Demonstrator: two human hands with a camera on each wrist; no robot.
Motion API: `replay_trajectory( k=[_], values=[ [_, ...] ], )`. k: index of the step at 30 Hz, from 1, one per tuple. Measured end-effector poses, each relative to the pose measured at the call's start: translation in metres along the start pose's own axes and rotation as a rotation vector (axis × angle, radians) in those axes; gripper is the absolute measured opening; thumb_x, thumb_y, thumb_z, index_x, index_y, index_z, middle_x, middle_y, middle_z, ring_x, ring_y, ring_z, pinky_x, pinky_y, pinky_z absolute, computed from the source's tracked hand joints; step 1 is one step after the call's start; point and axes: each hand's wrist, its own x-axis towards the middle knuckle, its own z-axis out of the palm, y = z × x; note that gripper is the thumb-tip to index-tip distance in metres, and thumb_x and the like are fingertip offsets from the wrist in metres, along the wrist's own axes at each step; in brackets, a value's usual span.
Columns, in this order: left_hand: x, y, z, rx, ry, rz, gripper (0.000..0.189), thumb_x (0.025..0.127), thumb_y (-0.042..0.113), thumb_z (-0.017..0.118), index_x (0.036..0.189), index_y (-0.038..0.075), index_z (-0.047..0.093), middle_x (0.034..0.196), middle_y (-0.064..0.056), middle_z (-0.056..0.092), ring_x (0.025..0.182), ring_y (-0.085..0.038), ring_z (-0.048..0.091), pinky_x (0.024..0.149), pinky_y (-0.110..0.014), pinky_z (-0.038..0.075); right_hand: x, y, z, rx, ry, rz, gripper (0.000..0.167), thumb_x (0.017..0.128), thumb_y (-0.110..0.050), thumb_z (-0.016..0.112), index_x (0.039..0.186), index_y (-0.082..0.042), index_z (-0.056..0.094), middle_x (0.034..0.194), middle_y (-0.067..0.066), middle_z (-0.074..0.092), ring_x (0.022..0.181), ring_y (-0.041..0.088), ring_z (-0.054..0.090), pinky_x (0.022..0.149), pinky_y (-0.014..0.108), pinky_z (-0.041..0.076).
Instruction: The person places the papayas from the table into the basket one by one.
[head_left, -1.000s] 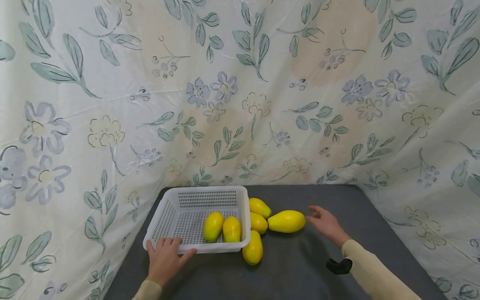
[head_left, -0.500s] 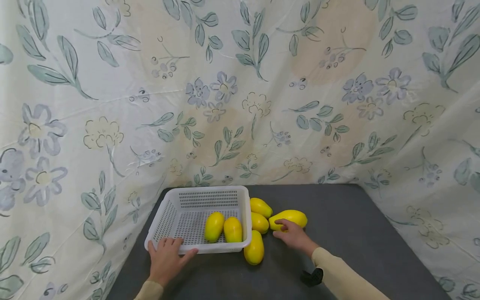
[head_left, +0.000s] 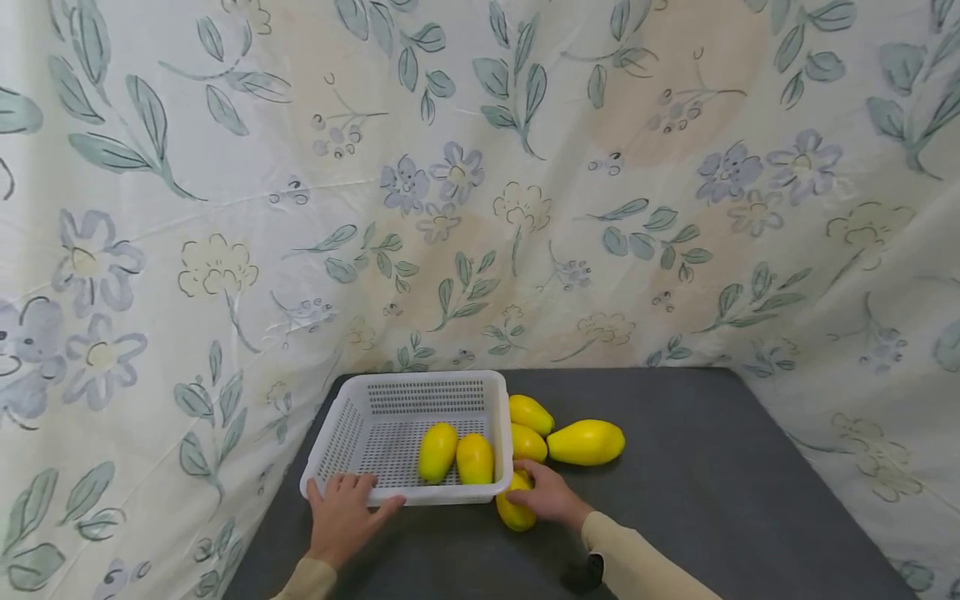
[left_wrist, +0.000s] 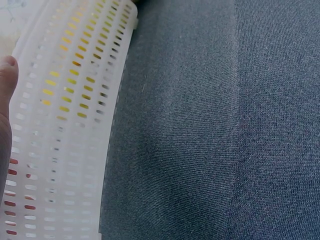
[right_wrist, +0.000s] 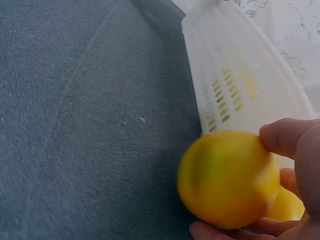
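My left hand (head_left: 343, 515) grips the near left rim of a white plastic basket (head_left: 408, 496), with the thumb (left_wrist: 6, 82) outside the slotted wall and fingers showing through its slots. My right hand (head_left: 551, 496) holds a yellow papaya (head_left: 516, 510) at the basket's near right corner. In the right wrist view the thumb (right_wrist: 285, 137) presses one side of this papaya (right_wrist: 225, 180) and fingers curl under it. Inside the basket lie two papayas, a greenish-yellow papaya (head_left: 437, 452) and a yellow papaya (head_left: 475, 459).
Right of the basket, three more papayas lie close together: a far papaya (head_left: 530, 412), a middle papaya (head_left: 528, 444) and a larger papaya (head_left: 587, 442). The dark table (head_left: 697, 483) ends at a floral curtain (head_left: 570, 217) behind and at both sides.
My right hand has moved left and nearer, from beside the larger papaya, past it, to take hold of the papaya at the basket's corner. The left hand stays on the rim.
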Motion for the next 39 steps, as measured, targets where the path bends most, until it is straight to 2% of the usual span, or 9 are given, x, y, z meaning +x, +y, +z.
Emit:
replay_trajectory(
  k=[5, 11, 14, 21, 30, 34, 39],
  values=[
    [0.001, -0.001, 0.004, 0.004, 0.001, -0.003, 0.069, 0.085, 0.072, 0.064, 0.111, 0.009, 0.072, 0.114, -0.02, 0.071, 0.116, -0.045, 0.056, 0.11, -0.08, 0.014, 0.0, 0.001, 0.006, 0.027, 0.018, 0.0, 0.061, 0.087, -0.03, 0.079, 0.14, -0.009, 0.057, 0.123, 0.013, 0.064, 0.091, 0.023, 0.059, 0.07, 0.039, 0.054],
    [0.001, -0.001, 0.005, 0.015, -0.015, -0.009, 0.071, 0.084, 0.073, 0.063, 0.112, 0.009, 0.072, 0.116, -0.021, 0.071, 0.118, -0.047, 0.055, 0.11, -0.081, 0.014, -0.001, -0.002, 0.01, -0.013, 0.022, -0.013, 0.063, 0.087, -0.03, 0.079, 0.142, -0.011, 0.057, 0.128, 0.011, 0.064, 0.099, 0.024, 0.058, 0.087, 0.05, 0.053],
    [0.0, 0.0, 0.003, 0.023, -0.026, -0.017, 0.072, 0.084, 0.073, 0.063, 0.113, 0.009, 0.072, 0.117, -0.021, 0.07, 0.119, -0.047, 0.055, 0.111, -0.081, 0.013, -0.001, -0.004, 0.011, -0.015, 0.014, -0.022, 0.062, 0.087, -0.028, 0.078, 0.143, -0.01, 0.056, 0.129, 0.011, 0.064, 0.101, 0.025, 0.057, 0.091, 0.053, 0.051],
    [0.001, 0.001, 0.002, 0.022, -0.022, -0.024, 0.072, 0.083, 0.074, 0.064, 0.111, 0.008, 0.072, 0.115, -0.02, 0.071, 0.117, -0.045, 0.056, 0.11, -0.081, 0.015, -0.002, -0.004, 0.012, -0.03, 0.04, -0.051, 0.061, 0.087, -0.028, 0.079, 0.141, -0.009, 0.058, 0.128, 0.011, 0.066, 0.099, 0.023, 0.057, 0.088, 0.05, 0.051],
    [0.001, 0.004, 0.001, 0.024, -0.065, -0.045, 0.077, 0.082, 0.077, 0.062, 0.114, 0.007, 0.071, 0.117, -0.021, 0.069, 0.117, -0.045, 0.055, 0.11, -0.081, 0.013, -0.003, 0.001, 0.009, -0.046, 0.074, -0.052, 0.059, 0.085, -0.03, 0.079, 0.138, -0.01, 0.061, 0.122, 0.009, 0.067, 0.095, 0.022, 0.057, 0.083, 0.044, 0.051],
    [0.0, 0.006, -0.002, 0.03, -0.047, -0.039, 0.074, 0.083, 0.074, 0.063, 0.113, 0.007, 0.071, 0.115, -0.021, 0.07, 0.117, -0.045, 0.055, 0.11, -0.08, 0.014, -0.005, 0.003, 0.003, -0.06, 0.093, -0.07, 0.059, 0.083, -0.027, 0.079, 0.136, -0.009, 0.062, 0.124, 0.012, 0.067, 0.095, 0.021, 0.057, 0.08, 0.039, 0.05],
    [0.0, 0.003, -0.002, 0.022, -0.024, -0.024, 0.073, 0.083, 0.073, 0.065, 0.112, 0.006, 0.071, 0.114, -0.022, 0.07, 0.115, -0.045, 0.055, 0.109, -0.08, 0.014, -0.013, 0.004, -0.014, -0.055, 0.117, -0.043, 0.057, 0.085, -0.026, 0.078, 0.137, -0.008, 0.062, 0.134, 0.016, 0.063, 0.1, 0.023, 0.058, 0.084, 0.042, 0.052]
  ],
)
